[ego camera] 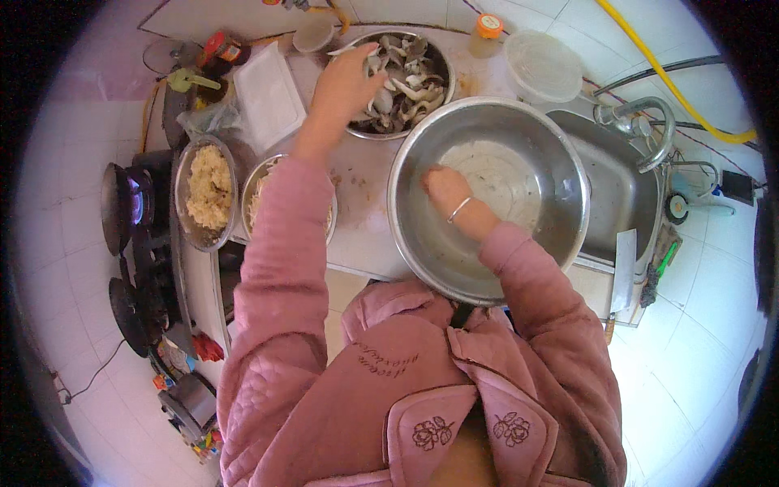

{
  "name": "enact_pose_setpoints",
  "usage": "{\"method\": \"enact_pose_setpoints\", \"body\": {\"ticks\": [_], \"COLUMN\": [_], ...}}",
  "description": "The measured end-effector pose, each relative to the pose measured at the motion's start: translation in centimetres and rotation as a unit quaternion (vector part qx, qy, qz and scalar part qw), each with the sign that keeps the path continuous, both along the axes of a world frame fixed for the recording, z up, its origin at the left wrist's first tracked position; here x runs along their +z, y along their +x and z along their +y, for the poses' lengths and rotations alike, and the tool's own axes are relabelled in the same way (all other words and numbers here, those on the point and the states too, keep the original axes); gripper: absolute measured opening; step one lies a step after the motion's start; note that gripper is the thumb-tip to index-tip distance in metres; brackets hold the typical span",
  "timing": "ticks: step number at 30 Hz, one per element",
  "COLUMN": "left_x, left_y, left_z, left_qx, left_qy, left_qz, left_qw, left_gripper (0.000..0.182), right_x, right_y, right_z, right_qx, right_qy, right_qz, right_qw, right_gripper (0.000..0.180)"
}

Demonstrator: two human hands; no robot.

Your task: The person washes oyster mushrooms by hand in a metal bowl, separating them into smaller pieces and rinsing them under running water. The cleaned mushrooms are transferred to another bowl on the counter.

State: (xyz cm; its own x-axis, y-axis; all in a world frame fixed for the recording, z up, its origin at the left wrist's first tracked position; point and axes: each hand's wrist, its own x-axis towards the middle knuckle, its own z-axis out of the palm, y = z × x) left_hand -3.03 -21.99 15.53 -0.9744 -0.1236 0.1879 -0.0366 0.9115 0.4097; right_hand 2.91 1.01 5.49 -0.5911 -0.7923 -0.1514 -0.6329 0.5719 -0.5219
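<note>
My left hand [345, 82] is over the left rim of a steel bowl [451, 73] of torn oyster mushrooms [414, 85]. Its thumb and forefinger are spread apart at the mushroom pieces, and its other fingers are mostly hidden. Inside a large steel basin [551, 158], my right hand [447, 185], with a bracelet at the wrist, is near the left inner wall. Its fingers curl downward, and whether they grip anything is hidden. Small specks lie in the basin's bottom, under what looks like shallow water.
Right of the basin is a steel sink [614, 182] with a faucet [657, 122]. A cleaver [624, 268] lies by its front corner, the handle past the counter edge. On the left are a lit gas burner [139, 195], a bowl of pale crumbly food [208, 182] and a white tray [269, 97].
</note>
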Motion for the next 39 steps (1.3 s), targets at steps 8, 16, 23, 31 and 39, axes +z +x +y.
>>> {"method": "enact_pose_setpoints", "body": {"ticks": [8,16,23,31,39], "left_x": [-2.6,-7.5,-8.1,-1.0,6.2], "left_y": [12.3,16.4,16.1,12.4,9.3], "left_z": [6.2,8.6,8.3,9.0,14.1], "left_qx": [0.091,0.082,0.064,0.015,0.014], "left_qy": [0.279,0.541,0.589,0.478,0.445], "left_qz": [-0.058,-0.203,-0.264,-0.275,-0.330], "left_qw": [0.954,0.812,0.761,0.834,0.832], "left_gripper": [0.055,0.066,0.059,0.065,0.064], "right_x": [8.6,11.0,9.0,3.4,1.8], "right_y": [-1.7,-8.4,-3.6,2.6,2.4], "right_z": [1.6,-5.3,14.9,24.2,27.8], "right_qx": [-0.113,-0.081,-0.394,-0.506,-0.509], "right_qy": [-0.283,-0.282,-0.030,-0.052,-0.094], "right_qz": [0.053,0.146,0.288,0.031,-0.007], "right_qw": [0.951,0.945,0.872,0.861,0.855], "right_gripper": [0.010,0.029,0.041,0.057,0.051]}}
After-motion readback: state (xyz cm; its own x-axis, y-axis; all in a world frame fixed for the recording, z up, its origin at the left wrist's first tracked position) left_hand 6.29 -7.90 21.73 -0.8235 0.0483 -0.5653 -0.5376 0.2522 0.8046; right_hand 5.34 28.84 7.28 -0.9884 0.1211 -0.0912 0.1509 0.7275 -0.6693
